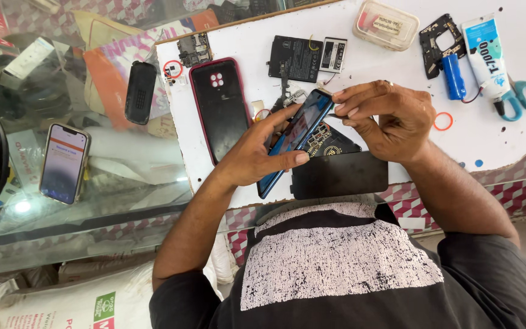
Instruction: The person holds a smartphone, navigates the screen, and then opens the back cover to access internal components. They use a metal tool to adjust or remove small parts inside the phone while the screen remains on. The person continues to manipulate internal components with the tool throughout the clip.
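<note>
A slim blue phone point(294, 141) is tilted above the white bench's point(506, 137) near edge — the left hand point(257, 152) grips it from below, the right hand point(385, 119) pinches a thin tool at its top. A blue-and-white glue tube point(485, 58) lies near the far right corner, a clear lidded box point(386, 24) at the far edge.

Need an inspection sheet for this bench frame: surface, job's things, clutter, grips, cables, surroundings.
Surface: white board on a glass counter.
Job's things: blue phone held tilted on edge above the board; black screen panel lies below it.
Clutter: phone in red-rimmed case, battery, circuit board, clear plastic box, glue tube, scissors, orange rings.
Grips: left hand cradles the phone; right hand pinches a thin tool at its top edge.
Cables: thin wires by the battery.
Surroundings: lit phone on the glass, sacks below.
</note>
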